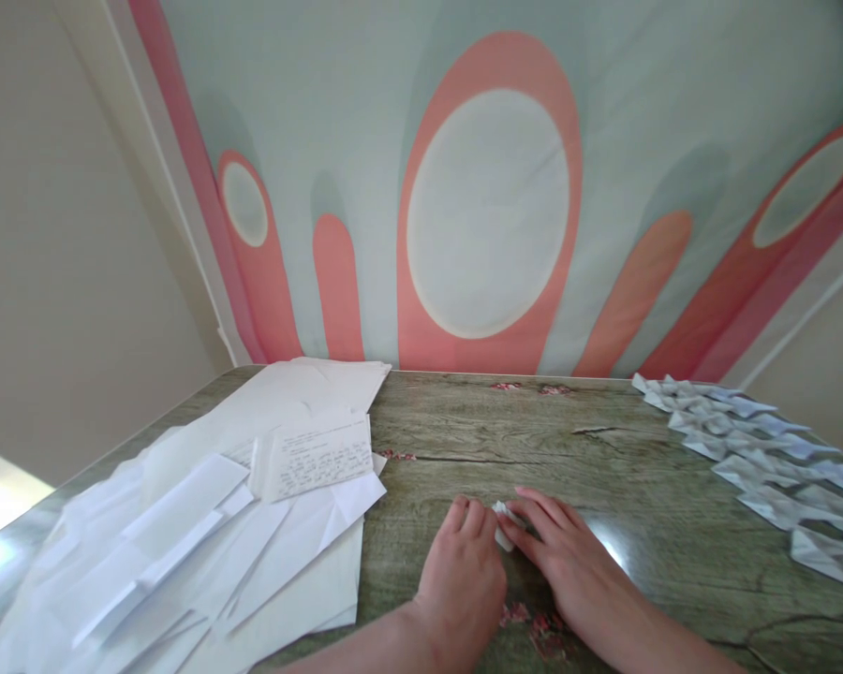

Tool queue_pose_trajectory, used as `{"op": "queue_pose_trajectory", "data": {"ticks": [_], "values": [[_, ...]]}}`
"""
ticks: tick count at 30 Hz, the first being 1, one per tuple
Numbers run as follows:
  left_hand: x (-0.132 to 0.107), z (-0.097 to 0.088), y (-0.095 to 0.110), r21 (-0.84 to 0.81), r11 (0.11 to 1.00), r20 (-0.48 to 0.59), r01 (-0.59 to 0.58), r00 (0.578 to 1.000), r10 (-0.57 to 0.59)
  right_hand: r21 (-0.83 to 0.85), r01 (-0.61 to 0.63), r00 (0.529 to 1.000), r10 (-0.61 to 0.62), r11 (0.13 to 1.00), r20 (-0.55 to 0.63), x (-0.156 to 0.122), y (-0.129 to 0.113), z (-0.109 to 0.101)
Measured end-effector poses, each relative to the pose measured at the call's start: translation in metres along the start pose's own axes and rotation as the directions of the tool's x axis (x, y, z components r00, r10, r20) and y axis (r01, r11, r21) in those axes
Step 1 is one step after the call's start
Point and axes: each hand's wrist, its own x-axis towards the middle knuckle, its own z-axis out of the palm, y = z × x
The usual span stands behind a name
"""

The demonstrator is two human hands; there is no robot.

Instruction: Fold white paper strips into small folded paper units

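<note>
A small piece of folded white paper (504, 537) sits between my two hands, low over the wooden-looking table. My left hand (465, 564) has its fingers curled down at the paper's left side; the fingertips are hidden behind the knuckles. From the right, the thumb and fingers of my right hand (563, 550) close on the same paper. Most of the paper is covered, so its exact folds cannot be made out.
Loose and folded white sheets (302, 571) are heaped on the left, with a handwritten page (319, 457) on top. Folded white paper pieces (759, 468) stand in rows along the right edge. Behind the table (456, 421) rises a pink and grey-green patterned backdrop (372, 112).
</note>
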Motion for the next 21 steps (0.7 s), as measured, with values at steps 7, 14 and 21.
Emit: {"op": "queue_pose_trajectory", "data": {"ticks": [7, 14, 21], "values": [[0.002, 0.0, 0.0, -0.011, 1.0, 0.019, 0.003, 1.0, -0.002, -0.023, 0.045, 0.997, -0.047, 0.999, -0.066, -0.005, 0.009, -0.002], [0.0, 0.0, -0.003, -0.057, 0.998, 0.012, 0.009, 1.0, -0.009, -0.045, 0.053, 0.997, -0.055, 0.998, -0.056, -0.004, 0.01, -0.004], [0.0, 0.002, -0.007, -0.18, 0.981, -0.014, 0.072, 0.997, -0.076, -0.028, 0.022, 0.999, -0.023, 0.999, -0.034, -0.004, 0.013, -0.005]]}}
